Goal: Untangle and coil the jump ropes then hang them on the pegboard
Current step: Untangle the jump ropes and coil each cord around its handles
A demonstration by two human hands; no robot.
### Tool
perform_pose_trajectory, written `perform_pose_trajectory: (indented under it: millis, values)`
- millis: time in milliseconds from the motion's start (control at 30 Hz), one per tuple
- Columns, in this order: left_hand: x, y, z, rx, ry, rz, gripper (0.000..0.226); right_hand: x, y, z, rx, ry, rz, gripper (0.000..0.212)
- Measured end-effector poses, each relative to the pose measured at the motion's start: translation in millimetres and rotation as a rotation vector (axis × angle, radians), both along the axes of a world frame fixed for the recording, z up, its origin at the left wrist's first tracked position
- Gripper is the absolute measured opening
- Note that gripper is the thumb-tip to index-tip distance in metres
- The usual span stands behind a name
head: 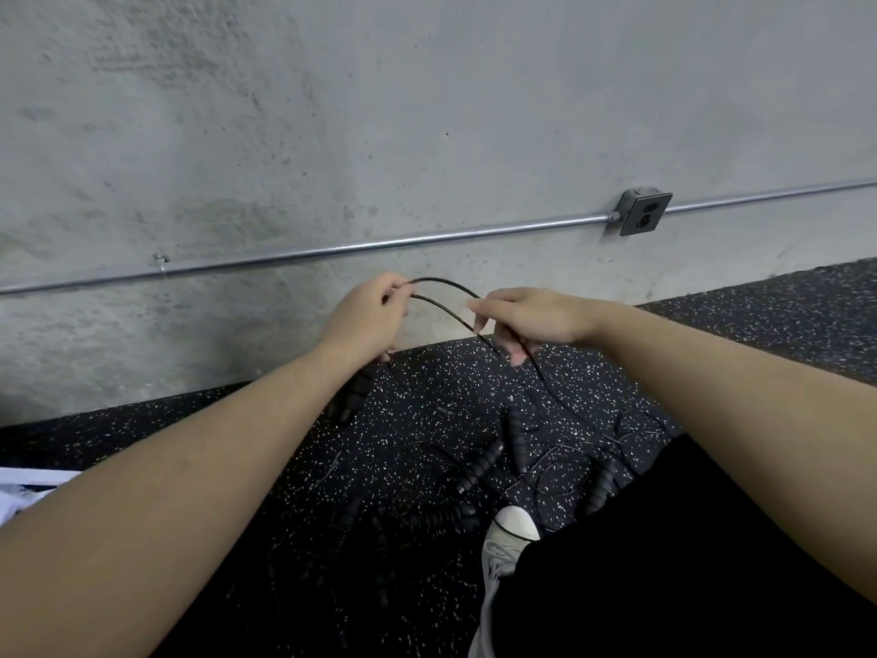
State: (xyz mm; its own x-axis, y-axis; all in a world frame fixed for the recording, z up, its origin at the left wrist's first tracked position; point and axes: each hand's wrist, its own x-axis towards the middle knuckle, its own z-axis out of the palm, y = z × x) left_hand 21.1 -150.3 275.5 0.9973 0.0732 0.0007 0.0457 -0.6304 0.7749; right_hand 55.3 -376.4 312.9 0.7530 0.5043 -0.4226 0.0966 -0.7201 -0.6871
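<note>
Above the speckled floor (413,387), the left hand (368,320) pinches two strands of a thin black rope (443,284) in curled fingers while the right hand (527,318) grips them just beside it, apparently loosely, the remaining ropes and ridged handles (481,465) tangled below by a white shoe (510,534).

Two hands (365,320), about six rope handles (479,467), one outlet (644,214).
</note>
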Motion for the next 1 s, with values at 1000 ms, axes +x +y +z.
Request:
perform_pose_trajectory:
  millis: [1000]
  values:
    - [2, -22, -29, 0.143, 0.065, -0.05, 0.022, -7, -39, -16, -0.056, 0.059, 0.008, 0.041]
